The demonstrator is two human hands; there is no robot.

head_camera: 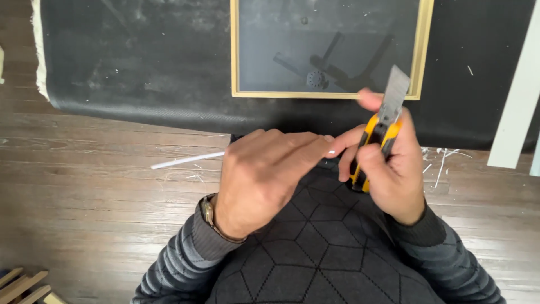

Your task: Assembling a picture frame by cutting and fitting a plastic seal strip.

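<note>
The white strip (188,160) lies level in front of my chest, pinched in my left hand (264,177) so its end meets the blade. My right hand (388,166) is clamped on the yellow knife (378,138), blade out, above the wooden floor (101,197) and black mat (140,62) with its framed glass (329,94).

wood floor (84,186) under black cloth (140,62)
</note>
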